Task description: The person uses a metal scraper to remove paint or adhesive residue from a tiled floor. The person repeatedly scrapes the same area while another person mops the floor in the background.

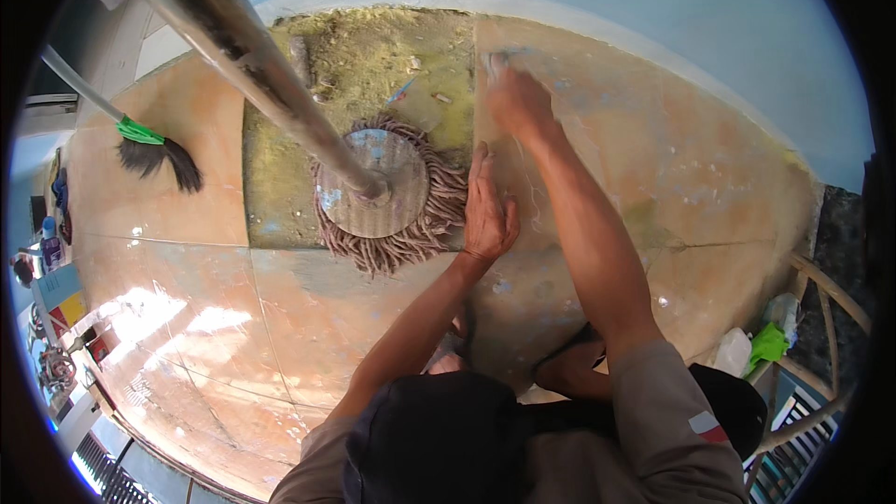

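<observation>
My right hand is closed around a small greyish object, too blurred to name. It is over the orange-tan floor tile, near the tile's left edge and close to the blue wall. My left hand rests along that same edge, holding nothing, fingers pointing towards the wall and thumb apart. Just left of it is a round string mop with purplish-brown strands. Its metal pole rises towards the upper left. Partly under the mop lies a sunken patch of rough, yellowish bare ground between tiles.
A blue-tipped piece of litter lies on the bare patch. At left stands a broom with black bristles and a green collar. Plastic bags and a wooden frame are at right. The blue wall borders the floor.
</observation>
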Motion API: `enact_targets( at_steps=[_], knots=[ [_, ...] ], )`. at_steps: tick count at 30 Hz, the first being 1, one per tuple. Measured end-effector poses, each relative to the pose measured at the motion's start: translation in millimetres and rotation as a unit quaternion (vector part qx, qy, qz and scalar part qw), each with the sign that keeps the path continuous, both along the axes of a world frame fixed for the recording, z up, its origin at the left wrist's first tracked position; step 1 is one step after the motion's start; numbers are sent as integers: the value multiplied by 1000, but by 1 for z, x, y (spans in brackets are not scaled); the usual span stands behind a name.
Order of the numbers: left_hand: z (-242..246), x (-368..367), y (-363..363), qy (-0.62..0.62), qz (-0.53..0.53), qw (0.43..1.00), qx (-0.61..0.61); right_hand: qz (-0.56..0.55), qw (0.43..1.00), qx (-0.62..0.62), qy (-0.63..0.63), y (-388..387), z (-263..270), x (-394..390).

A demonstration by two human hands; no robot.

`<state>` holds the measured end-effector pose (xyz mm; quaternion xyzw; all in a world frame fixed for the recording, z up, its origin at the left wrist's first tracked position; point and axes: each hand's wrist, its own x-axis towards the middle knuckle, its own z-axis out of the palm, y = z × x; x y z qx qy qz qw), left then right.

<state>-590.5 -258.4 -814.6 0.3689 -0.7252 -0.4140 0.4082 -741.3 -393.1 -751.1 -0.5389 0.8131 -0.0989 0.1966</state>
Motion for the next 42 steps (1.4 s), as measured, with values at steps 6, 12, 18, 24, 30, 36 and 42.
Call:
enact_targets(
  at_steps=[6, 12, 18, 24, 30, 36, 42],
  knots=[
    [-3, 10, -3, -17, 12, 1000, -14, -8, 999, 46, -16, 14, 3, 20],
    [1, 6, -1, -10, 5, 1000, -9, -32, 998, 58, -21, 27, 10, 12],
    [-3, 4, 1, -7, 3, 1000, -9, -60, 998, 31, -21, 0, -4, -6],
    [0, 5, -3, -16, 6, 1000, -2, -52, 994, 91, -10, 43, 12, 13],
    [3, -3, 1, -10, -3, 1000, -9, -80, 996, 32, 24, -22, -7, -43],
    [5, 6, -4, -22, 23, 999, -5, -65, 996, 68, -11, 48, 11, 8],
    [3, -3, 4, -18, 10, 1000, -10, -112, 989, 88, -30, -27, 12, -53]
  ],
)
